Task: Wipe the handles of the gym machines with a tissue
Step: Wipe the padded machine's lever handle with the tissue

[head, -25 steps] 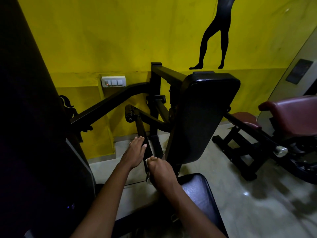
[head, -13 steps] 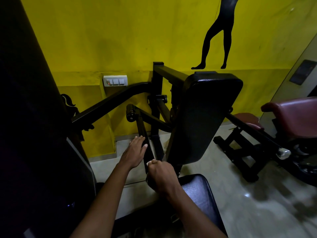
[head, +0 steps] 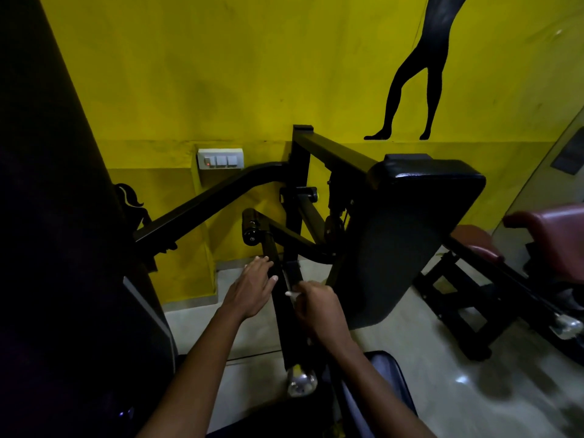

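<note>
Right hand point(head: 319, 311): fingers curled round a white tissue point(head: 292, 294), pressed against the black handle point(head: 286, 314) of the machine.
Left hand point(head: 251, 287): fingers straight, resting on the handle's left side, holding nothing.
Handle: slopes down to a chrome end cap point(head: 301, 381), near the seat pad point(head: 404, 248).

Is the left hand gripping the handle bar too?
No: the left hand lies with straight fingers against the side of the black handle bar, while only the right hand is curled around it, with a bit of white tissue showing.
</note>
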Motion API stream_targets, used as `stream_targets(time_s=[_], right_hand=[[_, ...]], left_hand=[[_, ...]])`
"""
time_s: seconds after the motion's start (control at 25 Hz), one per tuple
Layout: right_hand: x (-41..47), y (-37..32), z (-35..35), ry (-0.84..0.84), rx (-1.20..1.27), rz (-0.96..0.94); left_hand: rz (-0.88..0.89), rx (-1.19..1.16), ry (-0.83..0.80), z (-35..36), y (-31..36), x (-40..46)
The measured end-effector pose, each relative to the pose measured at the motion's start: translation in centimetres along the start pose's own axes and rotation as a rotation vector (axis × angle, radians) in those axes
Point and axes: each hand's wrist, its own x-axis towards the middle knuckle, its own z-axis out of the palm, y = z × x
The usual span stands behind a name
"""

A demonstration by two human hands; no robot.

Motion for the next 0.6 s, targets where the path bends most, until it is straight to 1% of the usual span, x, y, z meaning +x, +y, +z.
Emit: stream_targets(time_s=[0.2, 0.4, 0.52, 0.6], right_hand=[[7.5, 0.9, 4.0, 0.004, 0.05, 0.054], [14.8, 1.2, 7.3, 0.075, 0.066, 0.105], [18.9, 1.9, 9.2, 0.025, 0.059, 0.154], [20.7, 2.3, 10.4, -0.025, 0.045, 0.141]], left_hand=[[0.017, -0.007, 0.061, -1.0, -4.1, 5.5], [0.041, 0.025, 0.022, -1.5, -7.3, 11.4], [0.069, 0.04, -0.001, -1.2, -8.7, 14.5], [0.086, 0.031, -0.025, -0.7, -9.2, 15.8]])
